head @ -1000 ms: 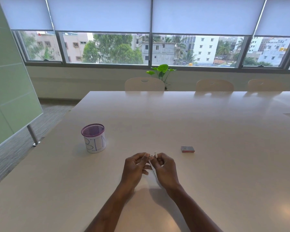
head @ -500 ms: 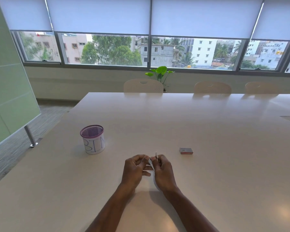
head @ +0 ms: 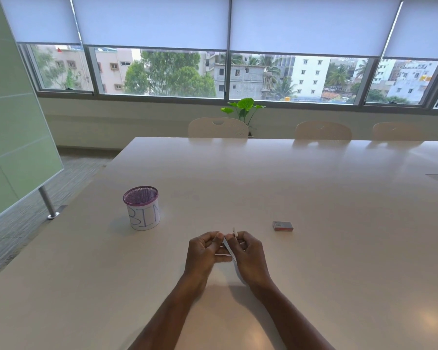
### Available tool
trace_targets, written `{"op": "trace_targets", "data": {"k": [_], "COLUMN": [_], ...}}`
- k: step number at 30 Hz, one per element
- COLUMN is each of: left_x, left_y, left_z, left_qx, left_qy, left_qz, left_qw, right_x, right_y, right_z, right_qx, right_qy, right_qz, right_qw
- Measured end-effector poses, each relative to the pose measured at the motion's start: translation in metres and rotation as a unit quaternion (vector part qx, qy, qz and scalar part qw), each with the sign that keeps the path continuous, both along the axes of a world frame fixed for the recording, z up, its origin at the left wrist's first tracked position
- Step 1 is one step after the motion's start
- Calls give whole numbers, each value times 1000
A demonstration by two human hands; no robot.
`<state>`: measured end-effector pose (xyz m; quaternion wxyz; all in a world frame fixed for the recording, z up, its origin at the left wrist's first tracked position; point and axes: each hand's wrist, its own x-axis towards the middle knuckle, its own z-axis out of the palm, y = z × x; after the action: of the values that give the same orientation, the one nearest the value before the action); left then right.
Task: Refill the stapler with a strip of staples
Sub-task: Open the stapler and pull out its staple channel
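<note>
Left hand [head: 206, 251] and right hand [head: 250, 252], fingers curled, together grip a small white stapler [head: 228, 245] just above the near part of the table [head: 314, 193]. Small red box [head: 283, 226] lies near, to the right; its print is unreadable. Mesh cup [head: 142, 208] stands to the left, lettered "BIN".

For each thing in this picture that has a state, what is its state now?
stapler: held between both hands, mostly hidden; open or closed unclear.
left hand: fingers curled, grips stapler.
right hand: fingers curled, grips stapler.
staple box: lies flat, apart from both hands.
mesh cup: upright, contents hidden.
blinds: lowered partway.
</note>
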<state>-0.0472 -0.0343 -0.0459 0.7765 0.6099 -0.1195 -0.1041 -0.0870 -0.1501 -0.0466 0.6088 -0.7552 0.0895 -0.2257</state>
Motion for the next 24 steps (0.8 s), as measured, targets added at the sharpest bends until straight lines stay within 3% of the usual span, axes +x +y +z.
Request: {"op": "trace_targets", "data": {"k": [14, 19, 24], "left_x": [2, 5, 0], "left_y": [0, -1, 3], "left_z": [-4, -6, -2], "left_qx": [-14, -35, -63], "left_qy": [-6, 22, 19], "left_qz": [-5, 52, 3], "left_qw": [1000, 998, 998], "right_x": [-4, -6, -8], "right_y": [0, 0, -1], "right_z": [3, 1, 2], "right_qx": [-29, -181, -314], "right_qy": [-22, -1, 5], "right_qz": [-16, -15, -63], "right_qw": [999, 983, 947]}}
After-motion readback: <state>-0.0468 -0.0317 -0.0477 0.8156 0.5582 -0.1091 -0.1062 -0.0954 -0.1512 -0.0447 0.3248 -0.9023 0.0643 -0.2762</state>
